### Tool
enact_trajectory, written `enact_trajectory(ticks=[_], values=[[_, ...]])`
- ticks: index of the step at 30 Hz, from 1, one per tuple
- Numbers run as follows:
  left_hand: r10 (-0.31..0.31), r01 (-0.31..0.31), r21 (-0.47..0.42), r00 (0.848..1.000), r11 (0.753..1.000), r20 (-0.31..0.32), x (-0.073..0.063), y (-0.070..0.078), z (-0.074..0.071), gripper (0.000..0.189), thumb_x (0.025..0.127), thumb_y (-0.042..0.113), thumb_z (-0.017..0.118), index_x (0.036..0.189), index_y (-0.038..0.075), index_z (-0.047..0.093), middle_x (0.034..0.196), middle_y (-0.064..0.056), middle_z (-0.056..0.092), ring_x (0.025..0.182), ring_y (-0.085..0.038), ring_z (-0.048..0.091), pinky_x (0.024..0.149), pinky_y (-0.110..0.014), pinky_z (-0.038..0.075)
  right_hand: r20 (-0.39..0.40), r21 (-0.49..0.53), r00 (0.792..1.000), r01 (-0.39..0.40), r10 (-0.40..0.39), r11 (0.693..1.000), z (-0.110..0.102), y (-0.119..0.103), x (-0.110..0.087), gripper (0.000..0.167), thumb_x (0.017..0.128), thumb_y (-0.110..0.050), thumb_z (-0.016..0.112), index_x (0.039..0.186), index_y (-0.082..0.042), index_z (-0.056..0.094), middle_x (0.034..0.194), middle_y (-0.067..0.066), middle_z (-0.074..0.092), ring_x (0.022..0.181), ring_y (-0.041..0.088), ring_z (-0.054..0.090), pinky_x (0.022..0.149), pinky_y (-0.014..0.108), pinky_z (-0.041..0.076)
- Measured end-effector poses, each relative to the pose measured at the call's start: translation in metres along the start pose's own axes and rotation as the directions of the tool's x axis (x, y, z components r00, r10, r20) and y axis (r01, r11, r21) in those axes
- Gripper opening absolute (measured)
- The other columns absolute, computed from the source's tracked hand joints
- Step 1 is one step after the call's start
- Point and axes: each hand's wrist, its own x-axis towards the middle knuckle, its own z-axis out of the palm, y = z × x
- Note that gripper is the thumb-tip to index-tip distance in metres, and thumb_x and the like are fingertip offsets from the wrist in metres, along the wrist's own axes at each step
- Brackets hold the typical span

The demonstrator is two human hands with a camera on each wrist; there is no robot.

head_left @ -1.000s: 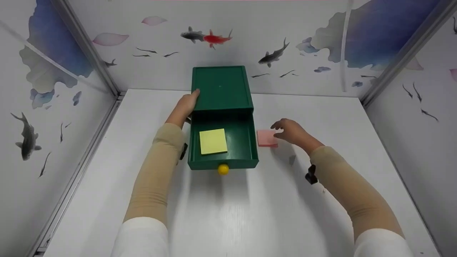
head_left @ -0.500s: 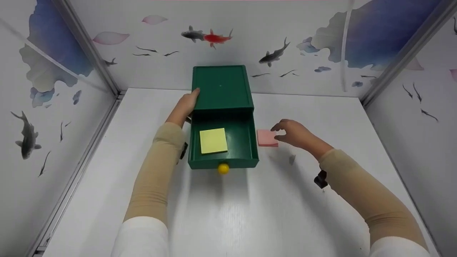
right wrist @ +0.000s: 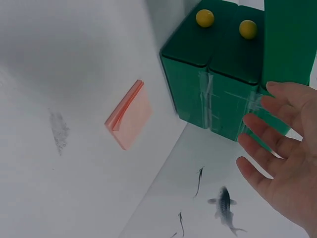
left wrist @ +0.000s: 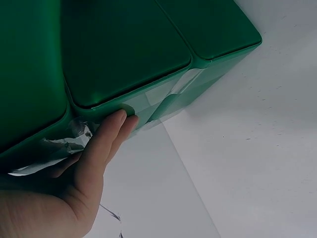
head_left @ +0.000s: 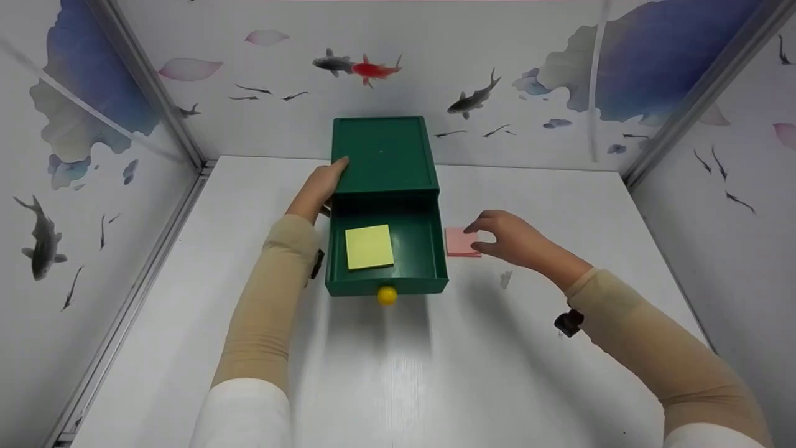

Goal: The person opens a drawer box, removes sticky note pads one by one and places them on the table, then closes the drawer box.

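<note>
A green drawer unit (head_left: 385, 155) stands near the back wall, its top drawer (head_left: 418, 249) pulled out by a yellow knob (head_left: 387, 295). Inside that drawer lies a yellow sticky note pad (head_left: 369, 247). My left hand (head_left: 320, 186) rests along the unit's left side, thumb at the top edge; the left wrist view shows its fingers (left wrist: 101, 144) straight against the taped side. To the right of the drawer a pink sticky note pad (right wrist: 131, 119) lies on the table, its top sheets slightly lifted. Over it hovers my right hand (head_left: 507, 236), fingers loosely bent and apart, holding nothing.
Lower drawers with yellow knobs (right wrist: 204, 18) show in the right wrist view, joined by clear tape (right wrist: 205, 99). White walls printed with fish (head_left: 474, 96) enclose the table (head_left: 398, 392) at back and sides. A grey smudge (head_left: 505, 279) marks the tabletop.
My right forearm has swung outward to the right and the hand has tilted, with thumb and fingers a little farther apart. The left hand, drawer and both pads stay put.
</note>
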Motion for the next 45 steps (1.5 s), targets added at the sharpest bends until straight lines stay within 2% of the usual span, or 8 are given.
enact_trajectory(ticks=[5,16,24,29,32,37,45], values=[[-0.003,0.003,0.002,1.000,1.000,-0.001,0.000,0.000,0.000,0.077,0.097,0.064,0.031,0.144,0.005,0.043,0.113,-0.020,0.058,0.083,-0.027,0.061,0.078,-0.045,0.053,-0.013,-0.026,0.999,0.031,-0.031,0.999,-0.007,-0.014,-0.004,0.030,0.091,-0.015,0.072,0.118,-0.005,0.069,0.114,0.010,0.064,0.110,0.029,0.058,0.093,0.045,0.049],[0.005,-0.005,-0.013,1.000,1.000,0.001,0.001,0.001,0.001,0.073,0.099,0.060,0.027,0.142,0.003,0.044,0.117,-0.021,0.058,0.093,-0.031,0.061,0.081,-0.047,0.052,-0.036,-0.051,0.988,0.147,-0.148,0.988,-0.025,-0.046,-0.007,0.030,0.091,-0.018,0.072,0.119,-0.006,0.068,0.112,0.009,0.064,0.108,0.026,0.058,0.091,0.043,0.050],[0.001,-0.001,-0.020,1.000,1.000,-0.008,0.002,-0.002,0.001,0.074,0.099,0.059,0.028,0.145,0.002,0.040,0.121,-0.022,0.056,0.097,-0.033,0.059,0.083,-0.049,0.051,-0.036,-0.019,0.977,0.209,-0.209,0.978,-0.033,-0.077,0.003,0.032,0.093,-0.019,0.070,0.121,-0.005,0.067,0.114,0.009,0.063,0.106,0.024,0.058,0.092,0.042,0.050],[0.009,-0.009,-0.032,1.000,0.999,-0.015,0.000,-0.002,0.001,0.074,0.099,0.060,0.028,0.143,0.002,0.042,0.118,-0.022,0.057,0.096,-0.033,0.061,0.082,-0.048,0.052,0.019,0.084,0.980,0.195,-0.197,0.977,-0.039,-0.094,0.013,0.033,0.096,-0.021,0.065,0.125,-0.005,0.065,0.124,0.009,0.059,0.113,0.024,0.055,0.097,0.042,0.047],[0.015,-0.016,-0.031,1.000,0.999,-0.019,-0.001,-0.001,0.001,0.074,0.099,0.060,0.028,0.143,0.002,0.043,0.117,-0.022,0.058,0.094,-0.032,0.062,0.079,-0.047,0.053,0.059,0.137,0.981,0.178,-0.187,0.975,-0.041,-0.101,0.021,0.034,0.097,-0.023,0.063,0.127,-0.008,0.064,0.125,0.008,0.059,0.113,0.025,0.055,0.096,0.041,0.047],[0.007,-0.007,-0.026,1.000,1.000,-0.008,0.001,-0.001,0.002,0.076,0.099,0.060,0.028,0.145,0.002,0.040,0.123,-0.023,0.056,0.097,-0.032,0.061,0.083,-0.049,0.052,0.116,0.206,0.978,0.147,-0.173,0.967,-0.042,-0.108,0.034,0.035,0.098,-0.024,0.062,0.129,-0.009,0.063,0.126,0.008,0.059,0.115,0.027,0.055,0.096,0.043,0.048],[0.002,-0.002,-0.036,1.000,0.999,-0.010,0.000,0.000,0.001,0.074,0.099,0.059,0.029,0.145,0.002,0.038,0.124,-0.023,0.055,0.100,-0.034,0.060,0.083,-0.050,0.051,0.242,0.274,0.965,0.031,-0.100,0.961,-0.040,-0.116,0.054,0.044,0.100,-0.031,0.058,0.137,-0.008,0.055,0.134,0.007,0.056,0.119,0.021,0.053,0.098,0.040,0.047]])
